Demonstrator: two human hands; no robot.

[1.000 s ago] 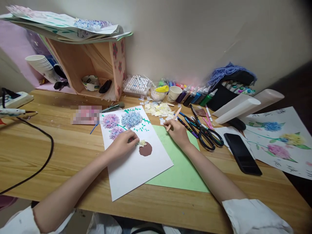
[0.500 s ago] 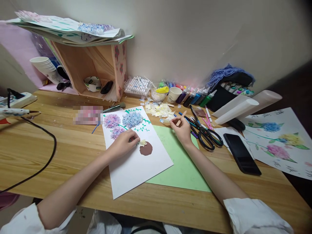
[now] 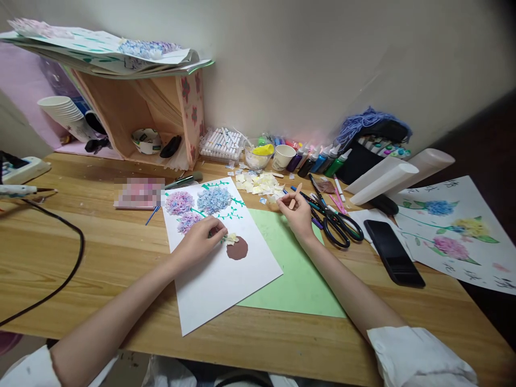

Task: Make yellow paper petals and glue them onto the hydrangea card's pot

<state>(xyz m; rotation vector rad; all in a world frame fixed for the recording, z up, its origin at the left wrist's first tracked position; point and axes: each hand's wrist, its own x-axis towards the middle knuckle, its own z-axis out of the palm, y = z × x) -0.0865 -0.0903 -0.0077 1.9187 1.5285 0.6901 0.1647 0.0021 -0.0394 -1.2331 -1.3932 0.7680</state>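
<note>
My left hand [image 3: 201, 236] rests on the white sheet [image 3: 209, 290], fingers closed beside a small cluster of pale yellow petals [image 3: 231, 238] at the edge of a brown circle [image 3: 237, 248]. Whether the fingertips grip anything is hidden. Pink, purple and blue petal flowers [image 3: 213, 200] with green leaves fill the sheet's upper part. My right hand [image 3: 296, 212] holds a thin wooden stick [image 3: 297, 194] upright between closed fingers, over the top of a green sheet [image 3: 290, 269]. Its fingertips are near a pile of pale yellow paper pieces [image 3: 258, 184].
Black scissors [image 3: 338, 226] and pens lie right of my right hand, with a phone [image 3: 394, 252] and a flower picture [image 3: 459, 226] farther right. Paint bottles [image 3: 318, 161], a paper cup [image 3: 284, 157] and a marker box [image 3: 221, 144] line the wall. A black cable [image 3: 78, 258] curves at left.
The view has shifted slightly, so most things appear farther left. My left fingertips have drawn back a little from the yellow petals. My right hand still holds the stick near the paper pile.
</note>
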